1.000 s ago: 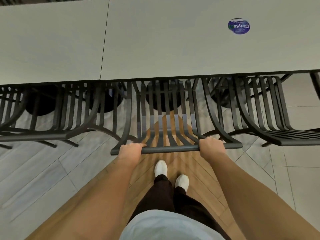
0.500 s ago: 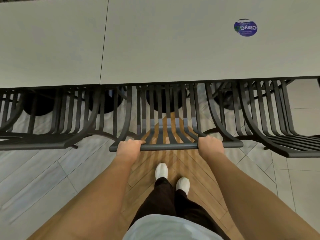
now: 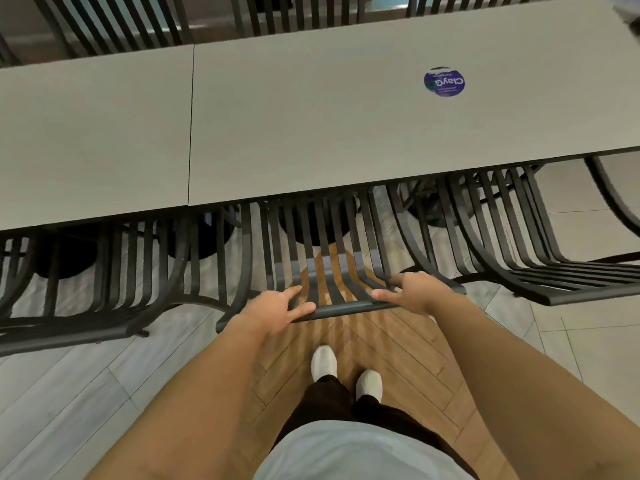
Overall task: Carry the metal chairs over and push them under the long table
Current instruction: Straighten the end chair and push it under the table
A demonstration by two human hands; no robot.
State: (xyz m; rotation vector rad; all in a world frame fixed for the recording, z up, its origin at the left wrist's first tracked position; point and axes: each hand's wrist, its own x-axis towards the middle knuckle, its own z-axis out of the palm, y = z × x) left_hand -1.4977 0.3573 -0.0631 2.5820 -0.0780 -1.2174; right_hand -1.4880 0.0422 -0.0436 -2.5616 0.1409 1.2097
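We saw the chair tucked at the table's near edge, left hand and right hand both spread, fingers loosely extended over its top rail, sticker toward the far right corner.

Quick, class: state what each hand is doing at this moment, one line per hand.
Left hand: open, fingers straight, resting on the top rail of the metal chair.
Right hand: open, fingers extended along the same rail, not gripping.
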